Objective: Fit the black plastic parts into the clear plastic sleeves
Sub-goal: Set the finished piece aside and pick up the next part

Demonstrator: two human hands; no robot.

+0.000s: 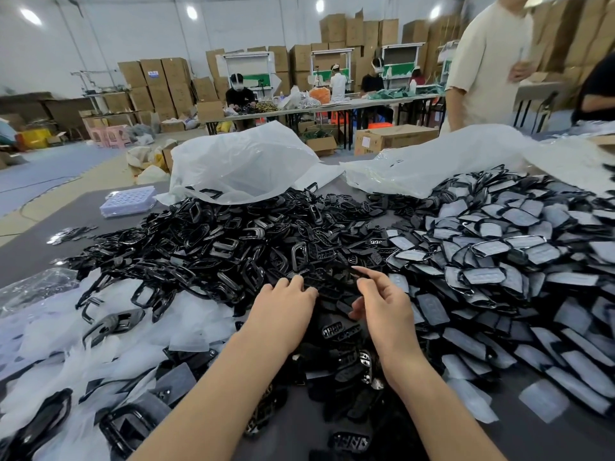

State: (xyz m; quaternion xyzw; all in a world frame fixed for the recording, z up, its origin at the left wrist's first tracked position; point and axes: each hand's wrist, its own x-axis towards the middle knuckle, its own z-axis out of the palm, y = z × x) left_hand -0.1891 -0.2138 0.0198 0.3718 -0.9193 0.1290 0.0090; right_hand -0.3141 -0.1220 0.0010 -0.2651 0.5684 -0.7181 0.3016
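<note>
A big heap of loose black plastic parts point(233, 241) covers the middle of the grey table. Both hands hold one flat black perforated part point(332, 283) over this heap. My left hand point(283, 304) grips its left end with curled fingers. My right hand point(382, 301) pinches its right end between thumb and fingers. Empty clear plastic sleeves point(100, 341) lie spread at the left front, with a few black frames on them. At the right lies a large pile of sleeved parts point(506, 261).
Two crumpled white plastic bags point(243, 164) lie behind the heaps. A clear ridged tray point(128, 201) sits at the table's far left. A person in a pale shirt point(482, 61) stands at the far right edge. Workers, tables and stacked cartons fill the background.
</note>
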